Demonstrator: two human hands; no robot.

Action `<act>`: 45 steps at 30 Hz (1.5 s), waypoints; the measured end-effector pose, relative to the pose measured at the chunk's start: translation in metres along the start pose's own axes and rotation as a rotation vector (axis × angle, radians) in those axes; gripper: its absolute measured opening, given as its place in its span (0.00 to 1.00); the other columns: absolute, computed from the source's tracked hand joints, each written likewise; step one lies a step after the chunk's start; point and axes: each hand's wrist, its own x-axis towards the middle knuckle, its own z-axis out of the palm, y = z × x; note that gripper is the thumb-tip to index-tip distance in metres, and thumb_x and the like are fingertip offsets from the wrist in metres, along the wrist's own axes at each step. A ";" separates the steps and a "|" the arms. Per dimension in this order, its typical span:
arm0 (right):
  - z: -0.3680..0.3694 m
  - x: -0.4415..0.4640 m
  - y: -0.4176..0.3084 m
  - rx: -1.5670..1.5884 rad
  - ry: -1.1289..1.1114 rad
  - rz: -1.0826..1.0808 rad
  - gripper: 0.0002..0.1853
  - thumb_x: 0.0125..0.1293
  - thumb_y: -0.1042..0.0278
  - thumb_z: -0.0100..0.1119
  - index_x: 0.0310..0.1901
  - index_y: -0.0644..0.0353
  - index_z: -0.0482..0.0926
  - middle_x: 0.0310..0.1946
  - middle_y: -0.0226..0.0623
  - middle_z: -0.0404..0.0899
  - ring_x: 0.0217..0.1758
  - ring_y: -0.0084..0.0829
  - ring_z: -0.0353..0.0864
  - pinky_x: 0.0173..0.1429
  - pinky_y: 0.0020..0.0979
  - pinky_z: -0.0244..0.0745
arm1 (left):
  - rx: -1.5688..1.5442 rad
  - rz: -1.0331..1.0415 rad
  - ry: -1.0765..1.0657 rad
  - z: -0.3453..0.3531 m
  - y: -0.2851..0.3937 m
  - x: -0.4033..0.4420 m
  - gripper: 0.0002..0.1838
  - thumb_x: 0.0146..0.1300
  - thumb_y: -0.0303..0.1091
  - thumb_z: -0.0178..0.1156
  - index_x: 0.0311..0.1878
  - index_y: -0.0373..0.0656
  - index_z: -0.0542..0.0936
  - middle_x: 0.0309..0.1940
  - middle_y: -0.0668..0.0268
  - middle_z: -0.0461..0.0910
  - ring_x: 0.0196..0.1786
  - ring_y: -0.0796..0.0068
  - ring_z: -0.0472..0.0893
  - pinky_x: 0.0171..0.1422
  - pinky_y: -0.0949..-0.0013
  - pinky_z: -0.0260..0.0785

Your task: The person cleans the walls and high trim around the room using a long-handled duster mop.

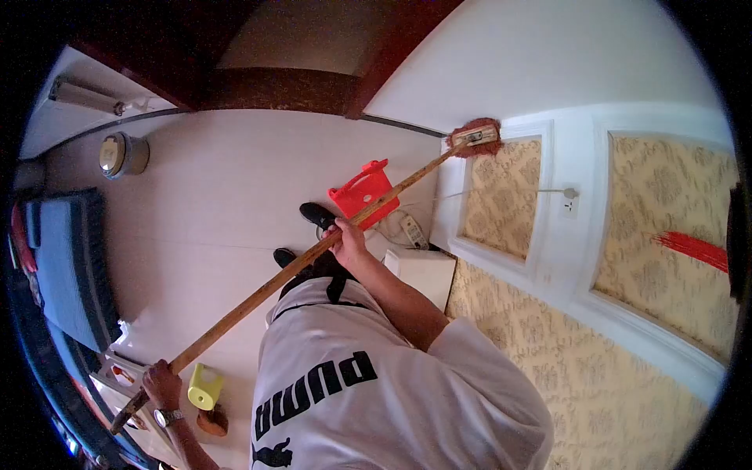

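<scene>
Long mop in two hands

I see the long, brown, wooden-handled mop [266,292] slanting before the person's body, its shaggy reddish head near the white wall [564,63]. The right hand [348,244] wraps its fingers around the mid-handle; the left hand [162,385] does so near the end. A red plastic stool [363,193] shows behind. I judge it is positioning; the next move calls for joint steering.

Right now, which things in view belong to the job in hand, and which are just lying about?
In the job:
- mop
- left hand and right hand, both gripping its handle

Lying about, it seems:
- red stool
- yellow stool
- power strip
- round container
</scene>
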 end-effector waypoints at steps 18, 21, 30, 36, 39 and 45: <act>-0.003 0.009 -0.021 0.000 -0.023 -0.012 0.05 0.56 0.70 0.53 0.25 0.58 0.70 0.19 0.35 0.71 0.23 0.33 0.73 0.31 0.33 0.74 | 0.009 -0.003 0.013 -0.049 0.024 -0.001 0.03 0.46 0.29 0.57 0.20 0.43 0.74 0.19 0.58 0.76 0.25 0.58 0.77 0.32 0.59 0.70; 0.002 0.000 -0.018 0.028 0.051 -0.038 0.05 0.56 0.70 0.54 0.26 0.58 0.70 0.19 0.35 0.71 0.24 0.33 0.73 0.33 0.33 0.75 | -0.016 -0.023 -0.036 -0.048 0.024 0.002 0.03 0.43 0.29 0.57 0.20 0.42 0.74 0.19 0.57 0.76 0.26 0.55 0.77 0.31 0.57 0.69; -0.021 0.030 -0.017 -0.036 0.024 0.090 0.04 0.57 0.72 0.53 0.30 0.59 0.69 0.20 0.35 0.70 0.23 0.32 0.73 0.32 0.34 0.76 | -0.100 -0.012 -0.012 -0.021 0.040 -0.005 0.04 0.44 0.30 0.56 0.19 0.42 0.76 0.18 0.56 0.77 0.23 0.56 0.78 0.30 0.60 0.71; -0.005 0.013 0.014 -0.175 0.211 0.058 0.04 0.55 0.72 0.53 0.28 0.57 0.67 0.20 0.34 0.68 0.22 0.33 0.72 0.23 0.34 0.70 | -0.114 -0.016 0.008 0.049 0.020 -0.033 0.04 0.44 0.32 0.56 0.22 0.42 0.76 0.20 0.57 0.77 0.25 0.55 0.78 0.29 0.57 0.69; 0.003 0.006 0.034 -0.061 0.059 0.101 0.06 0.55 0.72 0.53 0.28 0.58 0.66 0.21 0.34 0.67 0.24 0.34 0.72 0.26 0.36 0.71 | -0.154 -0.103 -0.034 0.068 0.007 -0.052 0.05 0.43 0.33 0.57 0.24 0.42 0.75 0.23 0.56 0.76 0.27 0.54 0.77 0.29 0.54 0.68; 0.035 -0.018 0.073 0.029 -0.179 0.316 0.06 0.58 0.69 0.53 0.26 0.57 0.67 0.22 0.34 0.70 0.29 0.34 0.73 0.43 0.36 0.71 | -0.365 -0.099 -0.127 0.055 -0.041 -0.074 0.05 0.40 0.31 0.56 0.19 0.40 0.77 0.15 0.53 0.74 0.23 0.48 0.76 0.27 0.52 0.67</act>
